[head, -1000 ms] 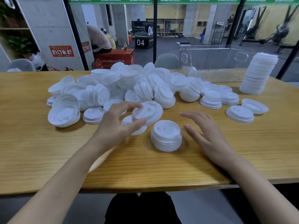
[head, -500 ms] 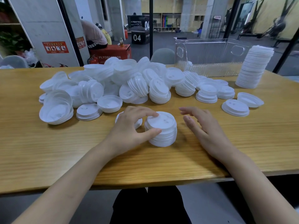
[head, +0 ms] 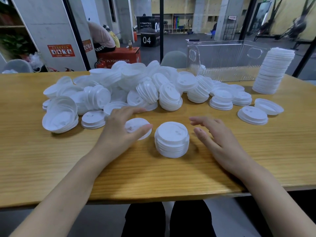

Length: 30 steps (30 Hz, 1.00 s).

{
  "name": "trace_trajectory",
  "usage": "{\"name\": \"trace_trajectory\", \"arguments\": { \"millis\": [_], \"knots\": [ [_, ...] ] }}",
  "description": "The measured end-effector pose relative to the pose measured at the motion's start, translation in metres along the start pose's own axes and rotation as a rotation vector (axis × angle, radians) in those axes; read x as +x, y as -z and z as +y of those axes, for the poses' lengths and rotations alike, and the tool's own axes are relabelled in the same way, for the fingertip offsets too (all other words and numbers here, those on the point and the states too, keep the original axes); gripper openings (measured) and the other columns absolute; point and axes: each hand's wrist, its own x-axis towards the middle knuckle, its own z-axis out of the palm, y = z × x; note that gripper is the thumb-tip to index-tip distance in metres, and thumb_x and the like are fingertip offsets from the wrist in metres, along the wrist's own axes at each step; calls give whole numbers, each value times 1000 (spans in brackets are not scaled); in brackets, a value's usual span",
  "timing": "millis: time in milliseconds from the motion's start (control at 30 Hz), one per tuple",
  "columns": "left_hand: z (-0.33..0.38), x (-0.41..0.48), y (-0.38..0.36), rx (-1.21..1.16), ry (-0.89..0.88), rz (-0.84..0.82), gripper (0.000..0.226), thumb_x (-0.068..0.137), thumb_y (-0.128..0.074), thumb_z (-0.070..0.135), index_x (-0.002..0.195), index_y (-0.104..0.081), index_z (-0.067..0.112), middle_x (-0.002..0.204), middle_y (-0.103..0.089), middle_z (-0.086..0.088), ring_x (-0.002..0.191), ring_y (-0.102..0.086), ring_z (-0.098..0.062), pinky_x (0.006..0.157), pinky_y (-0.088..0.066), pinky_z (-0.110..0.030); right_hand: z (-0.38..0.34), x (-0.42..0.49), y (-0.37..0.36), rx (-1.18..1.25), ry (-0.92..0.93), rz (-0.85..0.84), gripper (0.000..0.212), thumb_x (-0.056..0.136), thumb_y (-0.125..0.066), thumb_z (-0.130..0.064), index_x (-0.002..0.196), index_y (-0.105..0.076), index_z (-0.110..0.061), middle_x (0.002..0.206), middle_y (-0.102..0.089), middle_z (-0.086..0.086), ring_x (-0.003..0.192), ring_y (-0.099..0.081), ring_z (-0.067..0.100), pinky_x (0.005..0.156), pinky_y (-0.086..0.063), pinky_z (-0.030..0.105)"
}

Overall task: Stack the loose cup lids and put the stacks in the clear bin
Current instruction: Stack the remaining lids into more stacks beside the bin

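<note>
A short stack of white cup lids [head: 171, 139] stands on the wooden table [head: 153, 175] between my hands. My left hand [head: 119, 129] lies just left of it with fingers spread, its thumb resting across a single flat lid [head: 140, 130]. My right hand [head: 215, 137] hovers open to the right of the short stack, apart from it. A big loose pile of lids [head: 136, 88] fills the table behind. The clear bin [head: 227, 60] stands at the back right, with a tall lid stack [head: 273, 71] beside it.
Small lid stacks [head: 222, 100] and two single lids [head: 252, 115] lie right of the pile. Upturned nested lids [head: 59, 117] sit at the left. The table's front edge runs close to my forearms. Beyond a glass wall is a gym room with boxes.
My left hand set a lid onto the short stack, let go and moved left onto the single flat lid. My right hand barely moved.
</note>
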Motion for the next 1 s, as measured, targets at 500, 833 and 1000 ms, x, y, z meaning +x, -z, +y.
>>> {"name": "trace_trajectory", "arguments": {
  "millis": [500,833,1000],
  "knots": [
    [-26,-8,5,356,161,-63,41,79,-71,50,117,-59,36,125,-57,12,124,-41,-18,105,-32,-42,1,0,0,-1,-42,-37,46,94,-38,-54,133,-54,-35,119,-58,-22,121,-40,-5,88,-32,2],
    [14,-6,-2,-103,12,44,37,73,-72,62,104,-61,46,111,-54,42,115,-45,3,93,-30,-6,1,0,0,28,-38,-16,42,94,-40,-51,132,-53,-36,118,-58,-23,120,-40,-6,86,-35,2],
    [22,-8,-16,-112,-119,-80,39,72,-66,58,108,-64,43,119,-60,27,119,-49,-8,101,-33,-17,2,1,0,10,-31,12,45,95,-40,-52,133,-55,-32,118,-59,-21,117,-40,-8,85,-33,0]
  ]
}}
